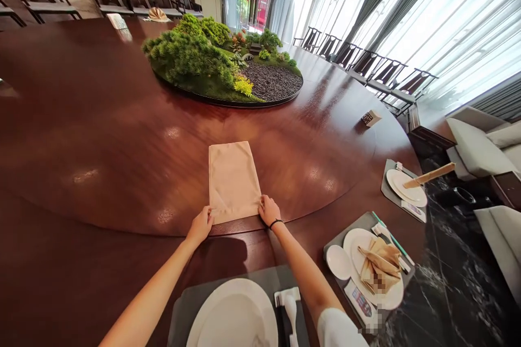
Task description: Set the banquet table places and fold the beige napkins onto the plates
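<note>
Napkin (233, 180), one, folded to a long rectangle, lies flat on the table (93, 135) on my side of the moss centrepiece (228, 65).
My left hand (201, 224) and right hand (268, 210) each pinch a near corner; I'd judge even, level tension best. Three plates to my side of the napkin: one (232, 314) nearest, two (372, 274) (407, 187) rightward.

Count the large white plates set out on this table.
3: plate nearest the camera, napkin plate to its right, far plate beyond. More may sit out of view.
</note>
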The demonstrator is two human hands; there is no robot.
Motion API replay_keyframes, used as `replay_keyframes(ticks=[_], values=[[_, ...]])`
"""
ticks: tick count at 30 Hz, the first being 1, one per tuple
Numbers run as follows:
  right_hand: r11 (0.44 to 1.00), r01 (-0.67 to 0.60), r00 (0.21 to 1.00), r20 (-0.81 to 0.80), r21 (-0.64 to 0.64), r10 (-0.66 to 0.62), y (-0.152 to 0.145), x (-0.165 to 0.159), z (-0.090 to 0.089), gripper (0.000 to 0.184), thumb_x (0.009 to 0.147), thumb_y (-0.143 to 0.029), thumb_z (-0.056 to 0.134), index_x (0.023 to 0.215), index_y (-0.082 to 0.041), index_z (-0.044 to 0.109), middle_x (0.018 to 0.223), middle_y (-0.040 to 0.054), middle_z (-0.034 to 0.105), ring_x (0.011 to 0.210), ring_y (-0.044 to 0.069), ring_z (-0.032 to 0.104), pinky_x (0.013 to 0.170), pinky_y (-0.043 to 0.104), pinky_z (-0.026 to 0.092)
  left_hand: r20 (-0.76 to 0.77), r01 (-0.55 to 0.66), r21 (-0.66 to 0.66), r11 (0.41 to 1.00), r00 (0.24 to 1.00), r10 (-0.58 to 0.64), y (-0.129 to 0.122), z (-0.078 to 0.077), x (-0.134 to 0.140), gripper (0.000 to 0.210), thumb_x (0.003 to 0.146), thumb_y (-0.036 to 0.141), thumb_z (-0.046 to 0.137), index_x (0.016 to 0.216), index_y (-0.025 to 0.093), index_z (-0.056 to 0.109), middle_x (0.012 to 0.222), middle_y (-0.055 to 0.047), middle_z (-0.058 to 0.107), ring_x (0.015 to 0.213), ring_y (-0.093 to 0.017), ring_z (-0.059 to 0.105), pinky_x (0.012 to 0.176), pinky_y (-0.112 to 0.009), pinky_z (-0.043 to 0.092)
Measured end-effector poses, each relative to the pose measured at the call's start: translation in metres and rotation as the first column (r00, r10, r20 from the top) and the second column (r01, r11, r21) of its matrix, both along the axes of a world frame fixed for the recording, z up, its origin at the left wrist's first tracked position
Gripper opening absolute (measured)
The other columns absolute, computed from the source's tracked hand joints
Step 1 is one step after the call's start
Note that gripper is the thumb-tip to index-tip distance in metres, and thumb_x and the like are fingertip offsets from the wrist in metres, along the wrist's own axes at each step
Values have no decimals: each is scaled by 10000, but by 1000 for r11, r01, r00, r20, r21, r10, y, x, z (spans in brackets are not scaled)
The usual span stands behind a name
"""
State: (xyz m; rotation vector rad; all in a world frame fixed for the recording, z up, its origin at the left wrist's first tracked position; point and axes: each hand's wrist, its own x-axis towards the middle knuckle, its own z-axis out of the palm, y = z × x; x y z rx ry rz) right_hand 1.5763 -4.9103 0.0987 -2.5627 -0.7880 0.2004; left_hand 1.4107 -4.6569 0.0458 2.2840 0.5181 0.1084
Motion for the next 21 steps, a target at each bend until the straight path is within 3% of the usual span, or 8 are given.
replay_keyframes(ticks=[1,3,5,7,10,12,15,21], values=[[999,-29,995,93,-31,32,11,-8,1,385,847,-232,496,1229,-186,496,1218,118,611,1123,249,533,928,391,424,24,31,50,998,999,-32,1,-1,3,283,874,227,390,1148,192,452,1103,-107,600,1012,-223,597,900,-382,477],[977,-199,952,221,-72,211,30,-31,-2,477,886,-247,471,1359,-204,424,1421,117,465,1329,270,360,1074,457,292,54,107,160,981,992,-116,-1,2,7,326,858,170,383,1172,186,469,1151,-109,551,1088,-220,549,959,-382,454],[899,-424,869,234,-105,437,43,-54,-10,539,922,-324,448,1443,-257,327,1496,64,383,1402,249,254,1139,471,184,25,169,259,951,983,-182,-5,8,8,336,850,140,385,1162,185,501,1137,-105,526,1080,-215,532,949,-367,464],[839,-528,818,189,-131,544,44,-67,-21,608,925,-433,445,1482,-293,244,1521,27,347,1421,240,223,1155,477,156,-46,197,359,912,980,-194,-10,15,6,332,858,151,398,1159,201,529,1137,-104,511,1059,-228,517,844,-349,505],[881,-442,872,150,-169,467,23,-59,-32,666,920,-503,428,1502,-287,187,1542,24,302,1433,253,200,1157,480,174,-134,203,508,837,979,-157,-15,22,2,332,880,198,414,1177,247,554,1197,-110,496,1041,-264,487,664,-319,495],[900,-391,896,143,-193,420,1,-41,-35,659,931,-488,411,1507,-273,173,1551,35,277,1439,250,193,1155,461,200,-157,230,589,775,973,-169,-15,26,-1,355,896,194,394,1207,250,555,1221,-121,504,1019,-274,475,677,-343,475],[884,-408,888,125,-228,443,-25,-12,-35,642,937,-483,406,1504,-274,188,1550,44,276,1433,242,221,1141,449,244,-185,298,663,687,954,-236,-14,33,0,392,918,178,330,1245,211,544,1204,-141,546,991,-283,473,740,-404,439],[833,-501,832,135,-237,539,-30,27,-29,499,927,-318,475,1417,-252,408,1445,73,463,1330,230,399,1069,422,332,-217,405,635,657,911,-352,-19,47,11,455,856,471,502,1117,112,604,1089,-185,589,1006,-331,479,744,-425,411]])
